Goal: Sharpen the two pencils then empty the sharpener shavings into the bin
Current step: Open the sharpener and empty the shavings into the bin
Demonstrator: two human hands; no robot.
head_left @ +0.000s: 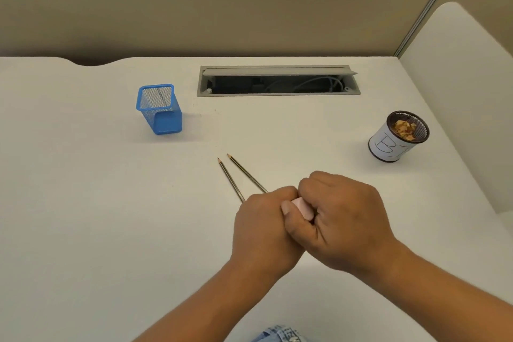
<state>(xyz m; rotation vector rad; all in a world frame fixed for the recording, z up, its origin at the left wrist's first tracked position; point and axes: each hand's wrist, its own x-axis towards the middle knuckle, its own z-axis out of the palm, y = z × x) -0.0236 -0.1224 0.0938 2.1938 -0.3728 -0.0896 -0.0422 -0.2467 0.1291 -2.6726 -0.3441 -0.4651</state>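
Left hand [266, 228] and right hand [344, 219], centre frame, fingers clamped on pink sharpener [302, 207]; two pencils [230, 179] lie on worktop [111, 203]

Office cubicle: beige partition [222, 8] stood behind a white desk [83, 203] with a cable hatch [277, 80]

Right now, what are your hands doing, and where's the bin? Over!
Pink sharpener gripped by left hand and right hand. Two pencils lie on the desk, tips pointed. The bin stands to the right, shavings inside. Nothing between hands and bin.
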